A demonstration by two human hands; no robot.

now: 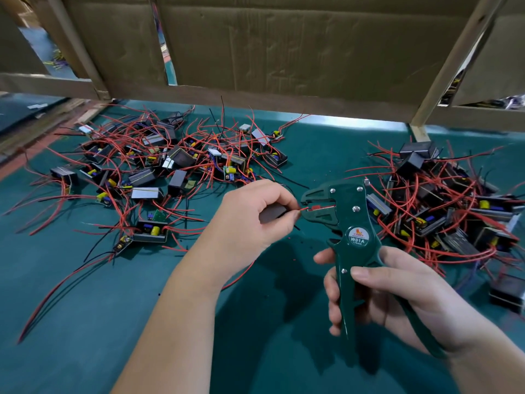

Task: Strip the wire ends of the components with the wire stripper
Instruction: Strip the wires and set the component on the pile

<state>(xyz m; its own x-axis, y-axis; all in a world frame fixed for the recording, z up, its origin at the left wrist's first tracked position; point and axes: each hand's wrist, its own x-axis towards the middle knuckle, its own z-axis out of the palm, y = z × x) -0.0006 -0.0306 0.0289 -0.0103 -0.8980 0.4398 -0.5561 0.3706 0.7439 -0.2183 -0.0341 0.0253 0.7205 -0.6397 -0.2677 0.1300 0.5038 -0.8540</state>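
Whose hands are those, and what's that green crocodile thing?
This picture comes from a camera worn on a person's head, looking down at their own hands. The right hand holds a green wire stripper, a tool that peels plastic off wire ends. The left hand holds a small black component and pinches its red wire, whose end sits at the tool's mouth. On the green table lie a left pile and a right pile of such components, tangled with red and black wires. Brown cardboard stands behind.
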